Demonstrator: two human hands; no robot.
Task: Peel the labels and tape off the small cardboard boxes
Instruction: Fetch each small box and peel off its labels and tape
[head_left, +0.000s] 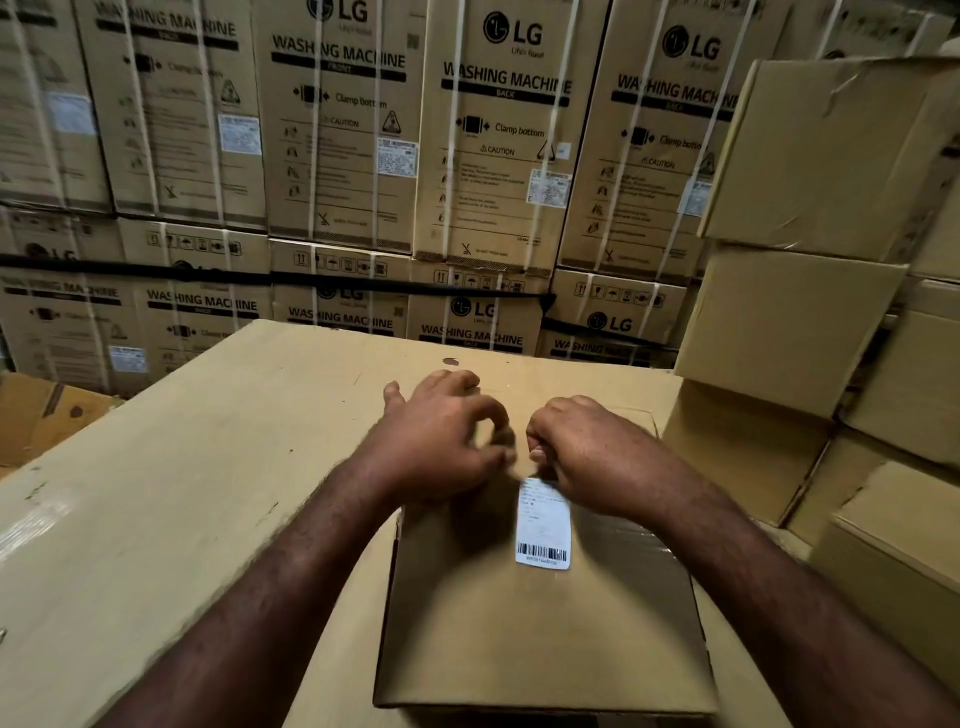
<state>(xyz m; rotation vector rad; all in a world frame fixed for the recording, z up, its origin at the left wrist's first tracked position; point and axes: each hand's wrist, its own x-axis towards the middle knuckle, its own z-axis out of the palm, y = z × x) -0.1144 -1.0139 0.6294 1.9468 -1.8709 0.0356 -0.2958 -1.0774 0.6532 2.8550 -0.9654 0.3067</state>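
A small brown cardboard box (519, 634) lies in front of me on a large cardboard surface. A white label with a barcode (543, 525) is stuck on the box's top, and clear tape (623, 535) shines to the right of it. My right hand (587, 447) has its fingers curled at the label's far end and pinches that edge. My left hand (441, 431) rests on the box's far left part, fingers curled near the same edge and blurred. The label's far end is hidden under my fingers.
The large cardboard surface (208, 467) spreads left and ahead. Plain brown boxes (810, 291) are stacked at the right, close to the small box. A wall of strapped washing machine cartons (493, 135) fills the background. A flattened carton (41, 410) lies at the far left.
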